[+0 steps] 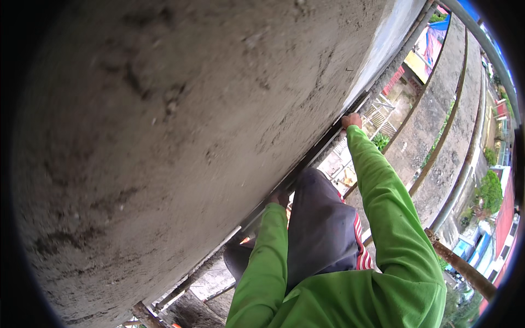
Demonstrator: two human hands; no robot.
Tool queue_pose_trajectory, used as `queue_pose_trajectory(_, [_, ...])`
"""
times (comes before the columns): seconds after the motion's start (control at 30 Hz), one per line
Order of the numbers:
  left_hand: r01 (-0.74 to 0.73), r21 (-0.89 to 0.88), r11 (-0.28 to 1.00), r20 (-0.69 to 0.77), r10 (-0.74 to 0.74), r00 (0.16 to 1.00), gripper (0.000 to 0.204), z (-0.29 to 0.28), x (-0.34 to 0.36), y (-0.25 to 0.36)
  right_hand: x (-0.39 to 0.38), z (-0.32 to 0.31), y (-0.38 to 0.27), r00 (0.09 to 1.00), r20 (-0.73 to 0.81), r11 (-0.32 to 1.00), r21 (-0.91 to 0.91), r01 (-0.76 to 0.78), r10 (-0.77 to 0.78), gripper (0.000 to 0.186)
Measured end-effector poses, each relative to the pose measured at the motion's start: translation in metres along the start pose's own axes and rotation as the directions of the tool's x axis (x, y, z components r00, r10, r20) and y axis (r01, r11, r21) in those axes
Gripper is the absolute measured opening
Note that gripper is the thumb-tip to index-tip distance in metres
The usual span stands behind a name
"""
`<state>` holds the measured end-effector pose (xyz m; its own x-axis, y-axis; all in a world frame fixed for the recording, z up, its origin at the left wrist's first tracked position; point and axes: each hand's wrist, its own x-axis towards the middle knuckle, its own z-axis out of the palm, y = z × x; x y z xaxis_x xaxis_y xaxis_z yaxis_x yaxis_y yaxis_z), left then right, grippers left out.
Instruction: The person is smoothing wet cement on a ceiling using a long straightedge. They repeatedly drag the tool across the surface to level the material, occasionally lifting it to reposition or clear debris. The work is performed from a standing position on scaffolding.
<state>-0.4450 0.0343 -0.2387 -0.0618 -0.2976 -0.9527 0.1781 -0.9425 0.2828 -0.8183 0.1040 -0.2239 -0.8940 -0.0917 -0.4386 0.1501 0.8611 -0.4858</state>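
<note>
Because the person stands high on scaffolding, with rooftops and a yard far below at the right of the frame, a slipped grip or foot could, I judge, mean a fall. Both green-sleeved arms reach up: the right hand (351, 120) curls around the long grey metal straightedge (306, 161) pressed against the rough grey plastered wall (180, 131); the left hand (279, 198) grips it lower, fingers hidden.

Wall: a rough grey cement-plastered wall (180, 136) fills the left and centre.
Ledges: curved concrete ledges (437, 120) sweep along the right.
Below: rooftops (495, 229), green trees (489, 191), a rusty scaffold pipe (465, 270).
Light: soft overcast daylight.
</note>
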Motion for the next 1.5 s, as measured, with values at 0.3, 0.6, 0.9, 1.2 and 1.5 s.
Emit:
queue_pose_trajectory(0.3, [0.007, 0.024, 1.000, -0.053, -0.006, 0.999, 0.023, 0.005, -0.008, 0.014, 0.006, 0.021, -0.009, 0.993, 0.120, 1.000, 0.022, 0.015, -0.017, 0.026])
queue_pose_trajectory(0.6, [-0.024, -0.029, 0.999, -0.044, 0.023, 0.999, 0.023, -0.033, -0.015, 0.029, -0.015, 0.035, 0.016, 0.901, 0.315, 0.881, -0.270, 0.387, -0.299, 0.020])
queue_pose_trajectory(0.9, [-0.109, -0.133, 0.985, -0.111, 0.095, 0.989, 0.023, -0.109, -0.030, 0.053, -0.110, 0.024, -0.023, 0.954, 0.297, 0.981, 0.167, -0.101, 0.047, 0.015])
queue_pose_trajectory(1.2, [-0.202, -0.087, 0.975, -0.122, 0.191, 0.974, 0.024, -0.153, -0.055, 0.059, -0.133, 0.075, 0.028, 0.852, 0.136, 0.859, -0.009, 0.512, -0.506, 0.029])
queue_pose_trajectory(1.5, [-0.268, 0.024, 0.963, 0.107, 0.264, 0.958, 0.025, -0.121, -0.049, 0.039, -0.068, 0.065, 0.048, 0.906, 0.249, 0.915, -0.132, 0.382, -0.342, 0.006])
